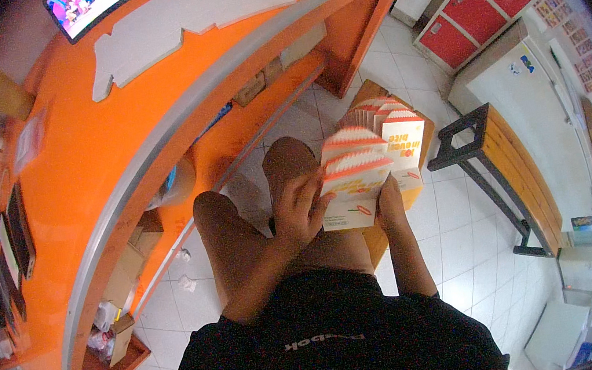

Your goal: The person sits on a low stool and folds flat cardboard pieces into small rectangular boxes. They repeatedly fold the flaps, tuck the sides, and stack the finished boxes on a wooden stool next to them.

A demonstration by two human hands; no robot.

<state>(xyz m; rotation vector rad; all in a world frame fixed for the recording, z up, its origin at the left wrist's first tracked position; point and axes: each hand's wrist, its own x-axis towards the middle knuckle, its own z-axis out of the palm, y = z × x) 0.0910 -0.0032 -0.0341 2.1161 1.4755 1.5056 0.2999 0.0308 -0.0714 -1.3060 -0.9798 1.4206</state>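
Over my lap I hold a small bundle of white paper food cartons (351, 204) with red and orange print and scalloped top edges, slightly blurred at the top. My left hand (300, 208) is at their left side, its thumb on the front face. Along the lower right edge, my right hand (390, 207) grips them. Just beyond, a fuller row of matching cartons (405, 138) stands packed together on a wooden stool (381, 245). Parts of that row are hidden behind the bundle in my hands.
A curved orange counter (135, 142) with open shelves spans the left, bearing a white cut-out board (194, 16) and a lit screen (89, 7). To the right stand a wooden bench (524, 179) with a black frame, a white fridge (520, 83) and red lockers (475, 15).
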